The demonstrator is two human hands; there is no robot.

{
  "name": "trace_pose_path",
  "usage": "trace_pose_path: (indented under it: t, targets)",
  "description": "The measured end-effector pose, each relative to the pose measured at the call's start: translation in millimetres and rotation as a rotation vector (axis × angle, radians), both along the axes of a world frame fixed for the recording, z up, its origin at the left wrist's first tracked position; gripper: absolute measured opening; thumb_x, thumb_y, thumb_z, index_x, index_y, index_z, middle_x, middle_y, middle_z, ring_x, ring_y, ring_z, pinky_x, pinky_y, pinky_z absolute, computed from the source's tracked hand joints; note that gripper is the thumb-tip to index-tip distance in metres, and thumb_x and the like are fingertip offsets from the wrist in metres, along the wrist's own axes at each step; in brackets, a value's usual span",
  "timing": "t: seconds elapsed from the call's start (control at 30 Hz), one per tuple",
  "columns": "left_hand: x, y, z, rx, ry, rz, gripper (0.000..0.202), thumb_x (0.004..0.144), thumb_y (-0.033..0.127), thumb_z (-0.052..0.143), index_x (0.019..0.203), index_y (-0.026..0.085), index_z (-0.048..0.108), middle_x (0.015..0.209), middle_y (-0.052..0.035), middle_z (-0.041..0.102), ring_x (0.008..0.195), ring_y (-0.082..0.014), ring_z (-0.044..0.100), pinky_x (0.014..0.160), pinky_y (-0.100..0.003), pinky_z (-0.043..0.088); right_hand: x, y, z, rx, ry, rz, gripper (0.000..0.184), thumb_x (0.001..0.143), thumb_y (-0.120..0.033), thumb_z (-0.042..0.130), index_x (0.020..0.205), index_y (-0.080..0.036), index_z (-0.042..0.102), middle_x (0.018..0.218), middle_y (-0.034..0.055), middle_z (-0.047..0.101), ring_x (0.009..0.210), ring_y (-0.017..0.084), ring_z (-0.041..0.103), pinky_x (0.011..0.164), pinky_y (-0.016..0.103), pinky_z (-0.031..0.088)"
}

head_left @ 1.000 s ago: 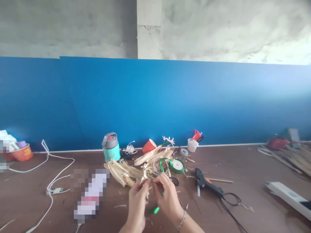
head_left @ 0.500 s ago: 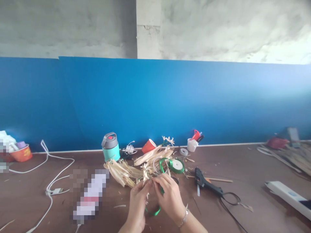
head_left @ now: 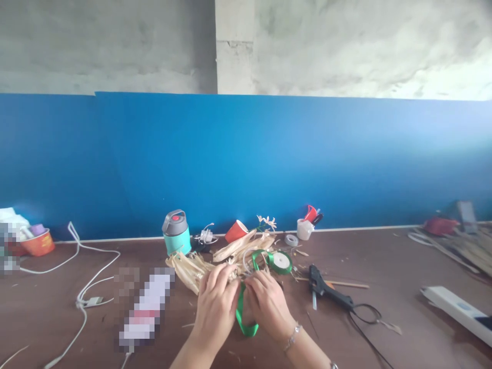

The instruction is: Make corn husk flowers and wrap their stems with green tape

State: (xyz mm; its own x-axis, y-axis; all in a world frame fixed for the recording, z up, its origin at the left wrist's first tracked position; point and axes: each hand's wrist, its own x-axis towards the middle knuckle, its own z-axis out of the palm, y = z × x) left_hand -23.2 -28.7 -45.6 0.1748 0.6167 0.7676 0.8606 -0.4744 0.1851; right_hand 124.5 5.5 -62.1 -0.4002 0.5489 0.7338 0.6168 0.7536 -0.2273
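My left hand (head_left: 217,300) is closed, its fingers curled forward over something they hide. Close beside it on the right, my right hand (head_left: 269,302) pinches with its fingertips at a green ribbon (head_left: 248,330), which hangs in a loop between the two hands. The ribbon's spool (head_left: 282,261), green with a white centre, lies just beyond the right hand. Pale dried husks (head_left: 188,271) spread behind the left hand, and more husks (head_left: 238,248) lie further back. White husk-like flowers (head_left: 267,223) on a green stem rest at the back of that pile.
A black glue gun (head_left: 326,289) with its cord lies to the right, near a thin stick (head_left: 351,285). At the back stand a turquoise flask (head_left: 177,238), a tipped orange cup (head_left: 236,231), a tape roll (head_left: 291,240) and a white cup (head_left: 304,229). White cables (head_left: 82,287) run along the left.
My left hand has turned over, back upward, and its fingers reach further forward. A pale flower at its fingertips is now hidden. The ribbon loop has shifted and hangs more openly between the hands.
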Motion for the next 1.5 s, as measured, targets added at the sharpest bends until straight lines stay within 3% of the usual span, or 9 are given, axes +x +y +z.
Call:
trace_pose_path:
  t: [0.23,0.4,0.47,0.6,0.8,0.93,1.07,1.23,1.5]
  targets:
    - [3,3,-8.6,0.021,0.028,-0.012,0.024,0.085,0.009,0.045,0.076,0.019,0.065,0.1,-0.0054,0.069,0.102,-0.0241,0.055,0.091,-0.041,0.034,-4,-4,0.9,-0.021,-0.03,0.021,0.021,0.085,-0.008,0.038,0.077,-0.017,0.056,0.071,0.0048,0.058,0.066,0.018,0.052,0.063,0.029,0.042]
    - [0,2,-3.6,-0.024,0.065,-0.034,0.026,0.085,0.007,0.041,0.083,0.019,0.064,0.097,-0.0064,0.069,0.101,-0.0232,0.056,0.09,-0.041,0.033,-4,-7,-1.1,-0.091,0.033,0.007,0.019,0.084,-0.009,0.042,0.078,-0.018,0.058,0.071,0.004,0.059,0.067,0.017,0.055,0.063,0.028,0.044]
    - [-2,1,-2.0,-0.024,0.052,-0.027,0.026,0.085,0.007,0.04,0.084,0.019,0.063,0.096,-0.0062,0.069,0.1,-0.0235,0.056,0.091,-0.042,0.032,-5,-8,-1.8,-0.164,0.138,-0.007,0.018,0.082,-0.01,0.045,0.085,-0.018,0.06,0.074,0.0041,0.06,0.067,0.017,0.057,0.062,0.027,0.046]
    - [-3,2,1.2,-0.033,-0.02,0.014,0.02,0.084,0.009,0.046,0.079,0.02,0.063,0.091,-0.005,0.069,0.097,-0.0241,0.057,0.091,-0.042,0.032,-9,-8,-3.5,-0.364,0.381,-0.019,0.034,0.075,-0.014,0.054,0.108,-0.018,0.058,0.084,0.0049,0.064,0.063,0.015,0.057,0.058,0.024,0.047]
    - [-2,2,2.6,-0.101,-0.104,-0.033,0.016,0.082,0.01,0.049,0.077,0.02,0.061,0.084,-0.0031,0.068,0.091,-0.0224,0.057,0.086,-0.041,0.037,-14,-4,-7.7,-0.72,0.529,0.042,0.014,0.075,-0.024,0.059,0.077,-0.015,0.069,0.06,-0.0002,0.06,0.05,0.011,0.047,0.048,0.021,0.038]
    - [-2,3,0.3,-0.192,-0.176,-0.046,0.014,0.079,0.01,0.051,0.076,0.02,0.061,0.08,-0.0035,0.068,0.086,-0.0222,0.059,0.083,-0.041,0.04,-15,-3,-8.8,-0.792,0.569,0.044,0.017,0.074,-0.027,0.058,0.067,-0.014,0.067,0.05,-0.0016,0.055,0.046,0.011,0.046,0.045,0.021,0.035]
    - [-3,6,-2.3,-0.31,-0.236,-0.042,0.014,0.075,0.009,0.052,0.072,0.02,0.062,0.079,-0.0046,0.068,0.085,-0.0241,0.06,0.081,-0.042,0.042,-15,-4,-10.4,-0.898,0.613,0.095,0.018,0.075,-0.028,0.058,0.065,-0.014,0.065,0.051,0.0003,0.059,0.048,0.014,0.054,0.047,0.022,0.041]
    - [-6,8,-5.7,-0.388,-0.289,-0.036,0.014,0.072,0.01,0.053,0.07,0.019,0.062,0.077,-0.0043,0.067,0.082,-0.0236,0.061,0.079,-0.041,0.044,-14,-4,-11.5,-0.886,0.586,0.149,0.016,0.075,-0.024,0.054,0.066,-0.014,0.065,0.059,0.0026,0.064,0.056,0.016,0.059,0.053,0.023,0.044]
    - [-5,9,-9.4,-0.4,-0.213,0.004,0.015,0.08,0.015,0.05,0.073,0.021,0.062,0.073,-0.0022,0.069,0.075,-0.0228,0.063,0.079,-0.04,0.041,-14,-6,-8.3,-0.767,0.457,0.065,0.021,0.077,-0.021,0.051,0.064,-0.016,0.067,0.058,0.0034,0.065,0.054,0.017,0.059,0.05,0.024,0.043]
